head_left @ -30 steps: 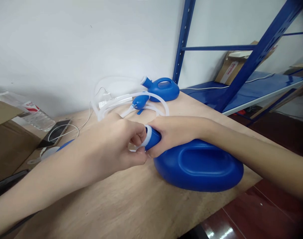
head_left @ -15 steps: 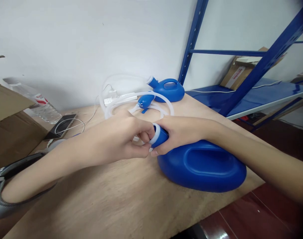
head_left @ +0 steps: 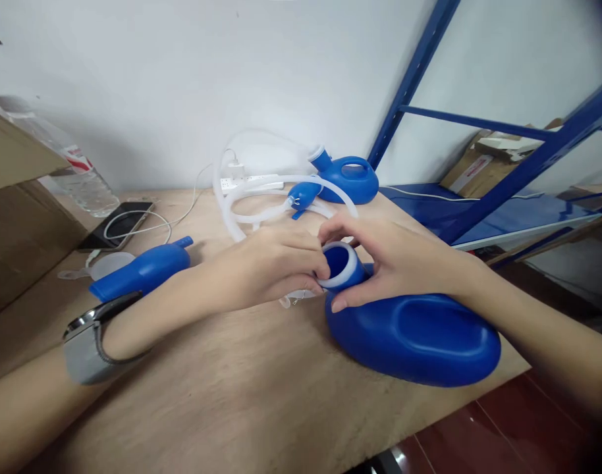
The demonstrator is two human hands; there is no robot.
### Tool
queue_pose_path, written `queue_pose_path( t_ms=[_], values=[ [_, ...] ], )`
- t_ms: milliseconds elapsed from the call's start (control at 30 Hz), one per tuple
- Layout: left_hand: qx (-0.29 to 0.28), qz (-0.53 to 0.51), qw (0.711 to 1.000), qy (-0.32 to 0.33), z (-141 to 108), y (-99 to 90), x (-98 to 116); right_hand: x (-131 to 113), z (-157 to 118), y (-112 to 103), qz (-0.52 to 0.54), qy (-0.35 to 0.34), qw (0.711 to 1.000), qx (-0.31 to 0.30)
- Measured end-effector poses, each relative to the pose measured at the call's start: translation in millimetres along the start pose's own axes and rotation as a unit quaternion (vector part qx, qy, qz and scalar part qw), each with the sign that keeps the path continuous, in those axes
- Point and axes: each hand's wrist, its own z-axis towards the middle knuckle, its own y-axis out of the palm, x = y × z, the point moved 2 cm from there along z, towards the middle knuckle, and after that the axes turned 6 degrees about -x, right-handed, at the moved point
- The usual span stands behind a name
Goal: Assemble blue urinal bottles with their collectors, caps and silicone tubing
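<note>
A large blue bottle (head_left: pixel 414 339) with a moulded handle lies on the wooden table, its round mouth tilted up toward the left. Around that mouth sits a translucent white ring (head_left: pixel 351 268). My left hand (head_left: pixel 286 263) pinches the ring's left edge between fingers and thumb. From the right, my right hand (head_left: pixel 387 260) wraps round the bottle's neck, thumb in front and fingers behind. A clear piece with a small metal clip (head_left: pixel 299 297) lies just below my left fingertips, partly hidden.
Behind the hands are a second blue bottle (head_left: pixel 353 179), coiled clear tubing (head_left: pixel 226 210) and a power strip (head_left: pixel 261 183). A blue spout piece (head_left: pixel 153 266), phone (head_left: pixel 120 224) and water bottle (head_left: pixel 83 178) are at left. A blue shelf (head_left: pixel 429 210) stands right.
My left hand has drawn back from inside the mouth to its left edge. The bottle's mouth now faces more upward. The view has shifted, showing the blue spout piece at left.
</note>
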Motion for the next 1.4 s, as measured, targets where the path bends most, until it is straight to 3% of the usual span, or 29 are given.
queue_pose_path(
  t_ms=[167,400,633,733,800,900,967,1033,1133,1300,1400],
  values=[
    [-0.028,-0.041,0.998,-0.028,2.0,-5.0,-5.7,-2.9,2.4,5.5,0.003,0.038,0.999,-0.032],
    [-0.041,-0.041,0.998,-0.026,2.0,-6.5,-2.0,-8.7,7.6,7.5,0.032,-0.004,0.995,-0.093],
    [-0.024,-0.039,0.998,-0.037,-5.1,-5.2,6.0,-7.2,5.6,9.1,0.059,0.028,0.996,-0.061],
    [0.029,-0.029,0.999,-0.035,-15.5,3.0,10.6,-13.6,8.6,9.2,0.052,0.017,0.998,-0.033],
    [0.109,-0.023,0.993,-0.042,-23.7,8.6,14.5,-22.2,10.9,5.4,0.032,-0.015,0.999,-0.023],
    [0.233,-0.063,0.961,-0.138,-35.9,13.8,20.4,-37.7,13.5,-9.6,0.030,-0.019,0.998,0.044],
    [0.255,-0.133,0.938,-0.192,-42.0,14.3,26.1,-48.5,16.2,-20.7,0.060,0.015,0.992,0.113],
    [0.230,-0.225,0.927,-0.193,-46.6,11.4,34.0,-60.9,21.5,-25.2,0.119,0.028,0.979,0.164],
    [0.165,-0.340,0.906,-0.191,-59.0,1.8,48.9,-79.3,32.8,-13.6,0.238,0.011,0.949,0.207],
    [0.123,-0.362,0.890,-0.248,-108.9,-18.8,82.9,-102.8,38.7,36.2,0.420,0.032,0.892,0.166],
    [0.091,-0.354,0.894,-0.261,-143.8,-19.6,107.8,-121.3,24.9,59.3,0.429,0.011,0.894,0.129]
  ],
)
